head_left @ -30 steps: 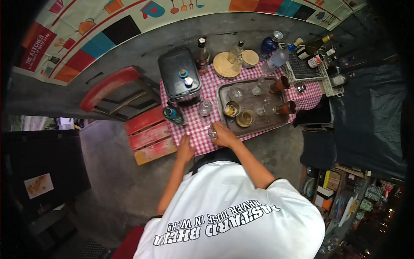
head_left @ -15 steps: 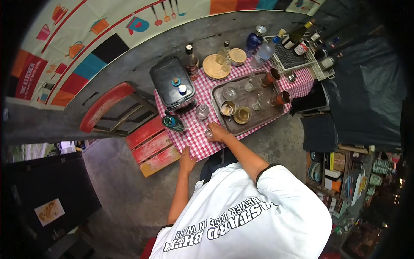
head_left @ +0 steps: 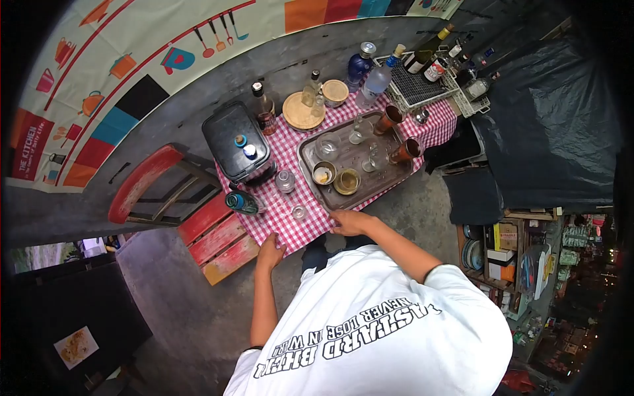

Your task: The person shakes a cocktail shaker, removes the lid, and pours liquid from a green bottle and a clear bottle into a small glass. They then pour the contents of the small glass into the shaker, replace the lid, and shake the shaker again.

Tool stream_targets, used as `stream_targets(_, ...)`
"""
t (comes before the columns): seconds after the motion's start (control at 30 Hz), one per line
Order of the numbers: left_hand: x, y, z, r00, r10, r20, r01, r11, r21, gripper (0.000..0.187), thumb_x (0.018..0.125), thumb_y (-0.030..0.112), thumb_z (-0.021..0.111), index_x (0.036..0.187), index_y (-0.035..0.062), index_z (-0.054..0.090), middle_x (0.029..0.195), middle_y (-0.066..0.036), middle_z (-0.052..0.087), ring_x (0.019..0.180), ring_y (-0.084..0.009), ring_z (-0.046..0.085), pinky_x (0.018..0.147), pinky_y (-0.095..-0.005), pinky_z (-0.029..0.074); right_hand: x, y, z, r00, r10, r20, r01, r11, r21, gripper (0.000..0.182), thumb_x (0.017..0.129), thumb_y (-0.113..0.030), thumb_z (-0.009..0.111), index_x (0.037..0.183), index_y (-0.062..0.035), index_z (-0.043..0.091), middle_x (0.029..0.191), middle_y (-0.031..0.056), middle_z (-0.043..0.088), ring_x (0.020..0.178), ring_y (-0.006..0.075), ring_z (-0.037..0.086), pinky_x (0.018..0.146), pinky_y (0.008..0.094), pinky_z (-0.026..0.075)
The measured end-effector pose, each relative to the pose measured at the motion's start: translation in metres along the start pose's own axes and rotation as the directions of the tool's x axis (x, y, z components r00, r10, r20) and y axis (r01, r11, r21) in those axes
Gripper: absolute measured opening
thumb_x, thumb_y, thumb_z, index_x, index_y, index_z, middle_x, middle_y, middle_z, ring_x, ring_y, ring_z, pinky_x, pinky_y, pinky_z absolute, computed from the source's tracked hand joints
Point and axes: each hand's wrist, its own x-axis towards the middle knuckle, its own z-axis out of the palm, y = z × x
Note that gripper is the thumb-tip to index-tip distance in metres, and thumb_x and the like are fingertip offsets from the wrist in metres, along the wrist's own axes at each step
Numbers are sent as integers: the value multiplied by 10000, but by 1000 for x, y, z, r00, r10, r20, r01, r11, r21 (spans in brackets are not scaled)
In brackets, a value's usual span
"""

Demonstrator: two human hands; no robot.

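Note:
My left hand (head_left: 269, 253) rests at the front edge of the table with thumb and fingers apart, touching the red-and-white checked tablecloth (head_left: 267, 226). My right hand (head_left: 350, 223) lies on the same edge farther right, fingers spread, just below the brown serving tray (head_left: 314, 186). Between the hands, farther in on the cloth, stands a small clear glass (head_left: 298, 212), apart from both. Behind it is a rounded clear glass vessel (head_left: 285, 181). The tray carries a yellowish glass bowl (head_left: 347, 181), a metal-rimmed cup (head_left: 323, 173), clear glassware (head_left: 375, 159) and two copper-coloured tumblers (head_left: 405, 151).
A black lidded bin (head_left: 236, 142) with bottle caps on it and a dark green bottle (head_left: 242, 202) occupy the left end. Bottles, including a clear one (head_left: 376, 86), line the back beside a wire rack (head_left: 415, 86). A red slatted chair (head_left: 210, 228) stands at left.
My right hand has let go of the small clear glass and moved right to the table edge. The glass stays on the cloth. The view has shifted, moving the scene leftward.

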Motion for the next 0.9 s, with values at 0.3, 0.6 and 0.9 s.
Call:
stream_targets(0.3,-9,42,56,987,-134,91,136,991,-19,625,851,361,704,1278,-63,534,1139,-254,656,1064,-362,644,902,-410,498,-114,120,-68,947,242,-213,-147,911,385,254,895,-186,685,1035,13,610,875,88,640,801,182,608,739,325,504)
stream_targets(0.6,27,88,161,945,-327,13,324,929,-180,512,853,376,727,1123,-41,601,983,-185,687,891,-250,658,804,-379,507,-132,307,-203,805,278,-525,-39,906,421,215,876,-82,689,1048,10,599,844,50,602,721,124,542,710,280,487)
stream_targets(0.9,43,199,230,912,-385,-143,280,839,-467,317,881,203,712,1066,-32,608,868,-98,665,725,-166,620,679,-327,495,-67,395,-288,733,221,-644,68,918,392,615,798,-214,809,1328,-54,541,1069,121,625,897,202,609,801,336,526)
